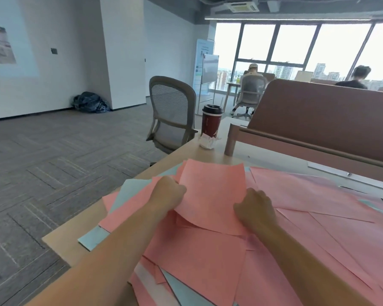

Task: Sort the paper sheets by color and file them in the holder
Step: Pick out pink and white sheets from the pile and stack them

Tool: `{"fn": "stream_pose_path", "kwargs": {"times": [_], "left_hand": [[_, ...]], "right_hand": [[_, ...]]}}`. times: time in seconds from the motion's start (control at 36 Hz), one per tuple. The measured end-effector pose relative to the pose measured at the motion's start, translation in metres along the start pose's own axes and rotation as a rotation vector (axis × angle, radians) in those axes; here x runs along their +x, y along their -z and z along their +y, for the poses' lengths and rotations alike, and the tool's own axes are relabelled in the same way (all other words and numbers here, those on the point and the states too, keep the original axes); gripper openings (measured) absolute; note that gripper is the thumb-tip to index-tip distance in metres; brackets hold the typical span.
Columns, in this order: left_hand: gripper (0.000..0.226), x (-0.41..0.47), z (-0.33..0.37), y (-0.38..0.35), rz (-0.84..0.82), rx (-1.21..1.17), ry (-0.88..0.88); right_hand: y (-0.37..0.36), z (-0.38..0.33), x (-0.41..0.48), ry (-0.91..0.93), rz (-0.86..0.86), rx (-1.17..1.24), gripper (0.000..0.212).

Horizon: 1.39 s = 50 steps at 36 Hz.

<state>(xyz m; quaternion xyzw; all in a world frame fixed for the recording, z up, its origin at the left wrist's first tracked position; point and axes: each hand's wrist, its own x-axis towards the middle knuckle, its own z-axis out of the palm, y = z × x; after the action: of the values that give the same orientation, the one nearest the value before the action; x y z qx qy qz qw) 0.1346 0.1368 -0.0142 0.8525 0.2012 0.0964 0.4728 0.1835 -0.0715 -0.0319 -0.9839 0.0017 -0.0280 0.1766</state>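
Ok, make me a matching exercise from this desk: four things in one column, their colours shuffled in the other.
Things:
1. cup
2. chair
3. lifted sheet
4. crumpled paper

Colours:
a. pink
b. white
c. dark red with a black lid
d. grey

Pairs: 1-c, 2-d, 3-a, 4-b.
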Motion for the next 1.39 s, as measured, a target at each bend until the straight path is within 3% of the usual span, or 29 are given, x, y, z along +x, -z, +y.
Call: {"fn": "stream_pose_path", "kwargs": {"times": [0.06,0.25,0.5,0.83,0.97,1.08,1.22,1.39], "left_hand": [[0.006,0.005,-0.001,-0.002,0.001,-0.016,0.021],[0.038,0.007,-0.003,-0.009,-0.031,-0.043,0.122],[0.033,-0.029,0.005,0.004,-0.033,-0.083,0.081],[0.036,-0.100,-0.003,0.047,-0.038,-0.234,0.307],[0.035,-0.115,-0.016,0.056,-0.016,-0.170,0.322],[0.038,-0.118,-0.029,0.060,0.030,-0.047,0.255],[0.051,-0.107,-0.043,0.072,0.050,-0.073,0.183],[0.039,-0.108,-0.048,0.090,0.131,-0.049,0.165]], "right_hand": [[-0.001,0.000,0.001,0.005,-0.009,-0.003,0.026],[0.007,0.007,-0.004,0.037,-0.072,0.055,0.027],[0.022,0.015,-0.038,0.153,-0.221,0.095,0.046],[0.034,0.011,-0.102,0.356,-0.346,-0.012,0.049],[0.042,0.007,-0.113,0.387,-0.317,-0.024,0.055],[0.034,0.002,-0.109,0.388,-0.288,0.052,0.019],[0.023,-0.001,-0.095,0.295,-0.146,0.116,0.028],[0.012,-0.017,-0.088,0.262,-0.134,-0.036,0.041]]}}
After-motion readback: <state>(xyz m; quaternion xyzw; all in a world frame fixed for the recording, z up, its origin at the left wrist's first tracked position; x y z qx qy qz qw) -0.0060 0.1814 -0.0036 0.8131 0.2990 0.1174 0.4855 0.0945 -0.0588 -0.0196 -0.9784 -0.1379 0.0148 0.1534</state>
